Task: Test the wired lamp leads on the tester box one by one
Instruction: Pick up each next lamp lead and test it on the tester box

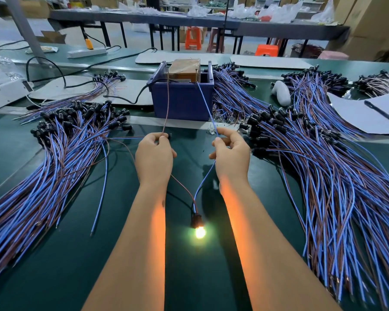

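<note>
A blue tester box [182,102] stands mid-table with a brown taped block [184,68] inside. A thin brown wire [166,104] and a blue wire [206,104] run from it toward me. My left hand [154,156] pinches the brown wire together with the lamp's brown lead. My right hand [230,151] pinches the blue wire with the lamp's blue lead [202,182]. The lamp [199,231] in its black socket lies between my forearms and glows brightly.
Big piles of blue-and-brown wired lamp leads lie at the left [54,158] and right [323,176]. A loose lead [99,198] lies beside the left pile. Paper with a pen [380,111] and a white object [281,92] are at the right. A black cable [130,101] enters the box.
</note>
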Available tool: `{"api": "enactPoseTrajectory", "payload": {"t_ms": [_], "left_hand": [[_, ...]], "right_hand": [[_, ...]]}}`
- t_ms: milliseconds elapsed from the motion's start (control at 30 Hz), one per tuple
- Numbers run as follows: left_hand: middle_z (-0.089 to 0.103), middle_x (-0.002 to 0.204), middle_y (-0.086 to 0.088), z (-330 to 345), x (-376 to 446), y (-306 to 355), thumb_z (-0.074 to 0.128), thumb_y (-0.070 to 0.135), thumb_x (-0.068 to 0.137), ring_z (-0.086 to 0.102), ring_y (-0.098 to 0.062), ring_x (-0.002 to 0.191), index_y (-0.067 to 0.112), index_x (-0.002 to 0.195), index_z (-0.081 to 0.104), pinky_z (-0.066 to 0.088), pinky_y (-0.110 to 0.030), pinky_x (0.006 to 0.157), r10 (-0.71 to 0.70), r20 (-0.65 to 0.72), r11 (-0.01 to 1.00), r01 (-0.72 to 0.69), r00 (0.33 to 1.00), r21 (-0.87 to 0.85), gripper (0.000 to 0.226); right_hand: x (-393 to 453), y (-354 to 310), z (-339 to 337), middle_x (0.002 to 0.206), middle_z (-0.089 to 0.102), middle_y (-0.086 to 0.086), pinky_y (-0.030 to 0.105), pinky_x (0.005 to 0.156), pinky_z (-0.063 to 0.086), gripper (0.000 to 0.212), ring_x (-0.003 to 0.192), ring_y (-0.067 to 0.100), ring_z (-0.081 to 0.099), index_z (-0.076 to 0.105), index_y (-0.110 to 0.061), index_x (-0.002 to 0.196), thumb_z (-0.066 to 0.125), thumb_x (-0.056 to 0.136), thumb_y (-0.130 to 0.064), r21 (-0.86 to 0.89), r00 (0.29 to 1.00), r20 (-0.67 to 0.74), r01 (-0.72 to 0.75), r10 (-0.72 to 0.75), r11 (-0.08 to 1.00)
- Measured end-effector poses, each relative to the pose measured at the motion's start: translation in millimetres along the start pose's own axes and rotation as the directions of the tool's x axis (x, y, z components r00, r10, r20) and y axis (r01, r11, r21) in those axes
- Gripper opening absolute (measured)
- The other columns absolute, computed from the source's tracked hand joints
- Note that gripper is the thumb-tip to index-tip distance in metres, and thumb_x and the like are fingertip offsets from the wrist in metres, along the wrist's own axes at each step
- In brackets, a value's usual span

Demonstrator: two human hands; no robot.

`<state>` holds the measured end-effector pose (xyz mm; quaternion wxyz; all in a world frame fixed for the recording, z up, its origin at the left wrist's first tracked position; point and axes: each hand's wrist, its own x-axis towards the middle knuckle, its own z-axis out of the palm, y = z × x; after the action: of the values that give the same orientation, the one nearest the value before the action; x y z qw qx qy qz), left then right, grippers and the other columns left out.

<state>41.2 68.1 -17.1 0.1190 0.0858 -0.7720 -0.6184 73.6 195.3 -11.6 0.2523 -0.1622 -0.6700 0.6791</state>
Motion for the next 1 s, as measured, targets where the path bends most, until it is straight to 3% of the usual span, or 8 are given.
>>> {"api": "enactPoseTrajectory", "payload": {"t_ms": [200,400,467,533,633,767,867,1000], "left_hand": [[0.064,0.053,0.013,-0.6,-1.0,0.0,0.041,0.019,0.091,0.037,-0.002,0.034,0.030,0.099,0.062,0.034,-0.026,0.050,0.012,0.020,0.999,-0.013,1.000,0.030,0.026],[0.067,0.059,0.013,-0.3,-1.8,0.7,0.042,0.020,0.093,0.038,-0.001,0.036,0.030,0.098,0.062,0.037,-0.025,0.048,0.026,0.032,0.999,-0.027,0.999,0.019,0.023],[0.066,0.060,0.017,2.4,-2.2,2.7,0.046,0.019,0.094,0.039,0.001,0.038,0.028,0.095,0.065,0.038,-0.016,0.045,0.059,0.055,0.998,-0.058,0.997,-0.013,0.021],[0.058,0.053,0.021,4.5,-3.8,6.8,0.052,0.018,0.095,0.041,0.003,0.041,0.028,0.089,0.068,0.034,-0.009,0.042,0.094,0.108,0.992,-0.085,0.990,-0.088,0.020],[0.058,0.053,0.020,10.4,-7.3,11.6,0.055,0.015,0.096,0.047,0.005,0.049,0.026,0.086,0.071,0.038,-0.011,0.048,0.095,0.250,0.975,-0.039,0.964,-0.219,0.021],[0.049,0.049,0.015,18.3,-10.8,12.6,0.053,0.014,0.096,0.038,-0.001,0.043,0.025,0.074,0.069,0.032,-0.017,0.042,0.054,0.332,0.970,0.030,0.942,-0.241,0.030],[0.042,0.050,0.014,15.0,-11.4,12.9,0.053,0.019,0.097,0.034,-0.001,0.042,0.028,0.057,0.066,0.029,-0.016,0.040,0.031,0.367,0.947,0.090,0.930,-0.309,0.044],[0.047,0.046,0.014,11.1,-10.8,15.5,0.051,0.014,0.098,0.040,0.000,0.038,0.021,0.070,0.064,0.032,-0.013,0.039,-0.005,0.348,0.905,0.152,0.938,-0.397,0.032]], "right_hand": [[-1.5,-0.6,0.7,0.073,0.055,-0.008,0.010,0.051,0.042,0.032,0.047,0.001,0.051,0.062,-0.035,0.091,0.051,0.094,-0.005,-0.036,0.999,0.033,0.023,-0.022,0.999],[-3.0,-2.7,1.1,0.075,0.056,-0.008,0.011,0.053,0.043,0.026,0.051,0.004,0.051,0.067,-0.024,0.101,0.053,0.093,-0.004,0.002,0.999,-0.002,0.052,-0.052,0.999],[-4.9,-4.5,1.8,0.076,0.056,-0.007,0.012,0.055,0.045,0.026,0.055,0.006,0.052,0.067,-0.024,0.099,0.054,0.092,-0.003,0.021,0.994,0.001,0.112,-0.112,0.993],[-7.7,-4.7,4.6,0.076,0.057,-0.007,0.019,0.059,0.050,0.026,0.060,0.007,0.053,0.067,-0.025,0.095,0.055,0.091,-0.002,0.011,0.986,0.055,0.157,-0.157,0.988],[-11.2,-3.1,9.4,0.079,0.059,-0.005,0.038,0.072,0.055,0.024,0.070,0.014,0.054,0.067,-0.023,0.093,0.059,0.090,0.000,-0.020,0.969,0.147,0.204,-0.199,0.979],[-13.1,-1.3,11.3,0.077,0.062,-0.007,0.028,0.065,0.050,0.024,0.064,0.009,0.053,0.065,-0.021,0.089,0.059,0.088,0.002,-0.045,0.951,0.197,0.250,-0.237,0.967],[-11.9,-0.4,9.6,0.079,0.065,-0.004,0.028,0.066,0.050,0.018,0.068,0.011,0.058,0.065,-0.016,0.089,0.061,0.088,0.002,-0.051,0.947,0.227,0.245,-0.228,0.968],[-12.6,-3.3,7.5,0.082,0.067,0.001,0.026,0.070,0.053,0.015,0.075,0.010,0.062,0.065,-0.012,0.091,0.056,0.093,0.000,0.025,0.940,0.304,0.152,-0.152,0.988]]}}
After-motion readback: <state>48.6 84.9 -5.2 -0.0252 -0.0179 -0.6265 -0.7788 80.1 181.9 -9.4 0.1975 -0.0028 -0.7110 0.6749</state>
